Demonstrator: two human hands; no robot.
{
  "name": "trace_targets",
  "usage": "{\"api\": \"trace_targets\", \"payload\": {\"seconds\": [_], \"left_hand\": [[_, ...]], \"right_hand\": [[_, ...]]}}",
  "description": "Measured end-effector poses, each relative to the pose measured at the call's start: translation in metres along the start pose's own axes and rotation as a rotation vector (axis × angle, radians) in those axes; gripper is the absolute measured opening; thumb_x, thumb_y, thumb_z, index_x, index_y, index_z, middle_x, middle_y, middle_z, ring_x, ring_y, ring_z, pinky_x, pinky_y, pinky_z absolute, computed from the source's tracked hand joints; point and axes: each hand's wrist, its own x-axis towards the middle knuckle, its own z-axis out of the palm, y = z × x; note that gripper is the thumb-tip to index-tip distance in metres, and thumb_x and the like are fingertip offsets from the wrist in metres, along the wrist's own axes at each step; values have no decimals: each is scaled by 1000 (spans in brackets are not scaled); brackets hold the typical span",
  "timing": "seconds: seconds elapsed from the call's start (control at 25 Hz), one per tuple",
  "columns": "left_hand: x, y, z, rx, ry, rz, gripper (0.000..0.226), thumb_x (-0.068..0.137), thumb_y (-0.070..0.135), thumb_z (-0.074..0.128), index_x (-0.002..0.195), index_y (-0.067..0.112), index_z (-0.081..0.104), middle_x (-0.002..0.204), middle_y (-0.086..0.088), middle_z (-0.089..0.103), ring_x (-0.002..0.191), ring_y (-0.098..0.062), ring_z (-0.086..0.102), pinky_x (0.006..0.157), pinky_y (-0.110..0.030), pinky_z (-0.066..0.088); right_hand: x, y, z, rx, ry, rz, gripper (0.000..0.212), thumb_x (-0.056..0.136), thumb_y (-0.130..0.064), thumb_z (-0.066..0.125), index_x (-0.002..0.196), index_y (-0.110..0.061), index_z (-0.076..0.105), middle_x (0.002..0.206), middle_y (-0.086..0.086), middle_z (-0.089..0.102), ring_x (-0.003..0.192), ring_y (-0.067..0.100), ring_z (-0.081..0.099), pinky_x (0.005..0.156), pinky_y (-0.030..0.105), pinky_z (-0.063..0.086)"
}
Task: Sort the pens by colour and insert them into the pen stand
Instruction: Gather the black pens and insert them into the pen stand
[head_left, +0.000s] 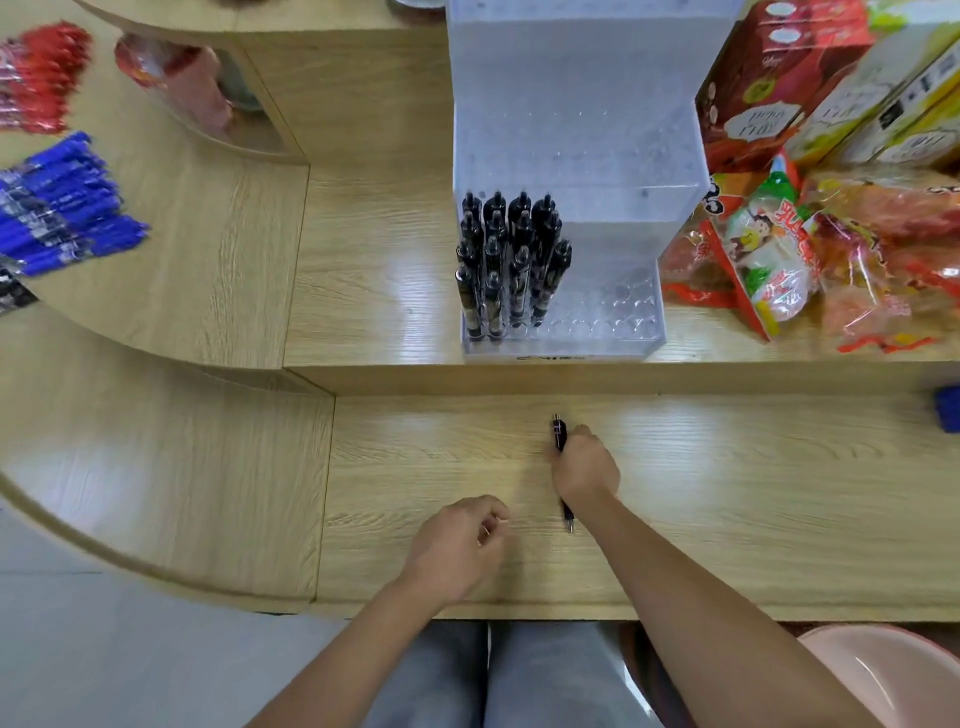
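My right hand (586, 462) grips a black pen (559, 435) over the lower wooden desk; the pen's clip end sticks out ahead of the fist and its tip shows behind the wrist. My left hand (460, 538) hovers beside it with fingers loosely curled, holding nothing. The clear tiered pen stand (613, 322) sits on the raised shelf ahead, with several black pens (511, 260) upright in the left part of its lowest tier. Blue pens (62, 208) and red pens (36, 78) lie in piles on the curved counter at far left.
Snack bags (810, 260) and cartons (831, 88) crowd the shelf right of the stand. A blue object (948, 408) sits at the right edge. A pink basin (893, 675) is at bottom right, and my knees show under the desk edge.
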Motion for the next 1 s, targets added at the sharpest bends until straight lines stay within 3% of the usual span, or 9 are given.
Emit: {"api": "trace_targets", "payload": {"seconds": [0.2,0.36,0.48,0.6,0.72,1.0], "left_hand": [[-12,-18,-5,12,28,-37,19,91,24,54,107,23,64,94,8,65,86,-8,61,80,-27,49],[-10,-13,-17,13,58,-14,20,91,23,54,108,25,63,96,10,64,85,-6,60,79,-24,48],[-5,-4,-28,18,75,6,20,92,23,52,109,25,63,99,9,65,87,-7,59,79,-25,48],[-4,5,-38,22,101,23,21,93,22,50,110,24,62,100,8,65,88,-8,59,78,-24,48],[-8,6,-44,7,135,25,21,93,22,50,110,24,62,99,9,64,88,-7,59,80,-27,50],[-25,-8,-48,-46,155,-13,21,92,20,51,109,23,63,98,9,64,88,-7,60,79,-24,48]], "right_hand": [[-29,1,-38,306,-25,-230,15,88,-21,60,98,-9,59,83,6,65,79,25,63,68,35,53],[-73,-16,-104,573,228,-470,10,87,-16,64,97,-14,63,79,-10,65,75,4,61,69,14,49],[-90,-40,-149,674,482,-638,10,89,-13,64,99,-13,63,81,-8,66,77,2,61,72,10,47],[-90,-61,-169,667,591,-748,14,90,-11,62,102,-4,63,82,-6,64,76,-1,60,71,10,48],[-84,-73,-170,587,624,-791,16,91,-14,61,102,-2,63,81,-3,65,74,8,62,68,19,50],[-74,-85,-150,366,562,-773,18,91,-15,61,103,-3,64,87,7,69,76,17,61,70,25,47]]}}
